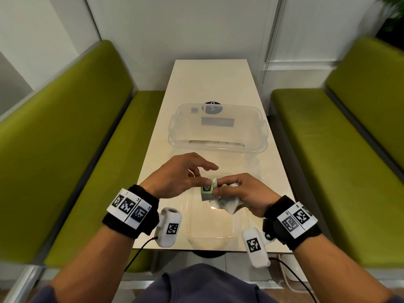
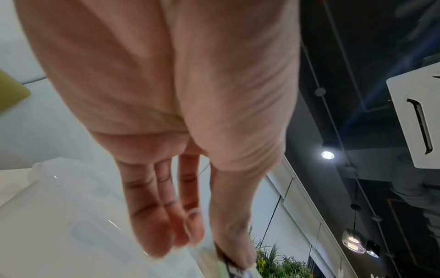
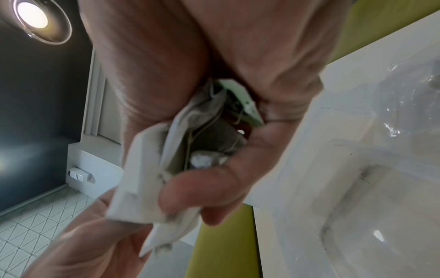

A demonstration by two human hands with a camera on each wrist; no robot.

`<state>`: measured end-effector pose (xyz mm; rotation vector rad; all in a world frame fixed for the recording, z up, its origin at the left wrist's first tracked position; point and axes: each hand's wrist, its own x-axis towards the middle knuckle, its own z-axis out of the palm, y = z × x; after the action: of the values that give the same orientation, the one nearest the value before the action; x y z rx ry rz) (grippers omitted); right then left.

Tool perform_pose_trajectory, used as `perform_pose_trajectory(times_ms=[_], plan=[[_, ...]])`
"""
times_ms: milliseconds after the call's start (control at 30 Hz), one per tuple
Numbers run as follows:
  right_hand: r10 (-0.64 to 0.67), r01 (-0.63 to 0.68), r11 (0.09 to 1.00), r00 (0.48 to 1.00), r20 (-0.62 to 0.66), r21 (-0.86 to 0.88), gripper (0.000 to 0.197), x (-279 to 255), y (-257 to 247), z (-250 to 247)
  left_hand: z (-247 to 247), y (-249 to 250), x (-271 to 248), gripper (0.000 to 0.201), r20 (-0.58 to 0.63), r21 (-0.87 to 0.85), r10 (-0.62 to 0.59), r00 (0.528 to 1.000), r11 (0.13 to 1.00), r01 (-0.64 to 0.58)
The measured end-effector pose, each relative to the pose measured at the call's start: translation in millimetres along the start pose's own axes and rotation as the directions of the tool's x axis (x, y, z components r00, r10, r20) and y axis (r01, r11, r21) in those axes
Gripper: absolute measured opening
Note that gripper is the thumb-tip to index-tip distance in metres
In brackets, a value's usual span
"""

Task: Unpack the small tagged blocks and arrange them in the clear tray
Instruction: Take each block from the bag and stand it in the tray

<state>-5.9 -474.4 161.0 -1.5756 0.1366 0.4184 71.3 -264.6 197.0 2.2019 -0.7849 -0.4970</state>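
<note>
At frame centre, the left hand [image 1: 175, 176] pinches a small green paper tag [image 1: 206, 188]; the right hand [image 1: 247, 193] clutches soft, light white sachets [image 1: 225, 203], probably best held by the tags.

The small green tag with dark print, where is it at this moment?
In the head view the green tag is low in the middle, above the near clear tray, pinched between the left hand and the right hand, which also holds crumpled white packets.

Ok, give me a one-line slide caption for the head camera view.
Both hands, left and right, pull a green tag from a bundle of tea bags over a clear tray.
</note>
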Motion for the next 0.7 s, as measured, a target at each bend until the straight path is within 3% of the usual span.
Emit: perform_pose_trajectory(times_ms=[133, 367, 567, 700], plan=[[0.008, -0.008, 1.0, 1.0, 0.006, -0.003, 0.014, 1.5, 0.5, -3.0, -1.2, -3.7, -0.6, 0.023, 0.079, 0.013, -0.047, 0.996, 0.999, 0.046], [0.019, -0.019, 1.0, 0.999, -0.032, 0.0, 0.027, 9.0, 5.2, 1.8, 3.6, -6.2, 1.6, 0.013, 0.04, -0.059, -0.069, 0.997, 0.996, 0.071], [0.036, -0.038, 0.999, 0.998, -0.057, -0.028, 0.007, 13.5, 7.0, 3.3, -8.2, -14.3, 5.3, 0.021, 0.108, 0.003, -0.051, 0.993, 0.999, 0.051], [0.035, -0.037, 0.998, 0.998, -0.055, -0.048, 0.006, 15.7, 7.6, 3.4, -15.2, -16.9, 6.4, 0.025, 0.201, -0.006, -0.033, 0.979, 0.999, 0.035]])
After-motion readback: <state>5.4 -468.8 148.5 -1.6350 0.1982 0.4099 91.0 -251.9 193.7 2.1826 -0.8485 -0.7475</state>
